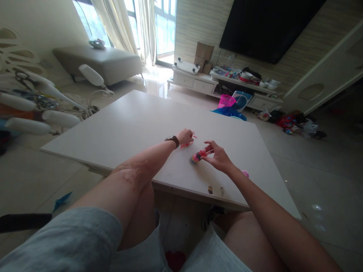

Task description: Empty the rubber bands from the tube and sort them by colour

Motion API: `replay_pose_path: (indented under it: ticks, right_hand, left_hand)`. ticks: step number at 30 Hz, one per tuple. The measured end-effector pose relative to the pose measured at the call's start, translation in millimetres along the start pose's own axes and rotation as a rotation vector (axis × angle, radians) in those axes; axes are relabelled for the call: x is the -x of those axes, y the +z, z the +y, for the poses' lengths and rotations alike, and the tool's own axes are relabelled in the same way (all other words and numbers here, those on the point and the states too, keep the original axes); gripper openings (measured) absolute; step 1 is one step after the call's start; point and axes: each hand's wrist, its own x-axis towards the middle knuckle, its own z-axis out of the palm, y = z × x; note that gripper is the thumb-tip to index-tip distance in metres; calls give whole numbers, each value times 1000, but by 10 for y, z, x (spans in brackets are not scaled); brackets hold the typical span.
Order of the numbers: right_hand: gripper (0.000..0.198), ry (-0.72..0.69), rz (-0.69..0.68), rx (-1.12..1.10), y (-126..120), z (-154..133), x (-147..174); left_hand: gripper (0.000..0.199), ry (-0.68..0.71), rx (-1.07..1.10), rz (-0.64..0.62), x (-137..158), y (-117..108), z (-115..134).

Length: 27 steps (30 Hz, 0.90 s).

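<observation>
My left hand (185,136), with a dark watch on its wrist, is low over the table (133,132). Its fingers are pinched at a small heap of red strips (187,144), some of which stick out past the fingertips. To the right, my right hand (219,156) grips a small clear container with a colourful end (195,157) between thumb and fingers. Red pieces show through its clear part, and the container is tilted, its colourful end low at the tabletop. By the front edge lie a small yellow and blue figure (210,189) and a small pale, drop-shaped piece (222,191).
A pink item (245,173) shows partly behind my right forearm. Beyond the table are a pink basket (227,101), a blue plastic sheet (231,112) and a cluttered TV cabinet (194,84). A white lamp-like fixture (64,119) stands close to the table's left side.
</observation>
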Motion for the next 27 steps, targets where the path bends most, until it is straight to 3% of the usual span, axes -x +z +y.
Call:
replay_pose_path:
  ticks: [4, 8, 11, 14, 21, 27]
  right_hand:
    - [56, 24, 7, -4, -2, 8, 4]
    - [56, 41, 25, 1, 6, 14, 32]
    - [56, 63, 50, 5, 26, 6, 64]
    - [56, 64, 49, 14, 40, -2, 89]
    - [54, 34, 41, 23, 39, -12, 67]
    - [55, 28, 17, 43, 48, -57, 28]
  left_hand:
    - [44, 11, -27, 98, 4, 95, 21]
    - [69, 45, -51, -71, 16, 241, 19]
    - [66, 35, -64, -113, 25, 283, 16]
    - [60, 17, -53, -50, 21, 227, 27]
    - [19, 23, -53, -68, -2, -9, 43]
    - [37, 45, -77, 16, -33, 115, 48]
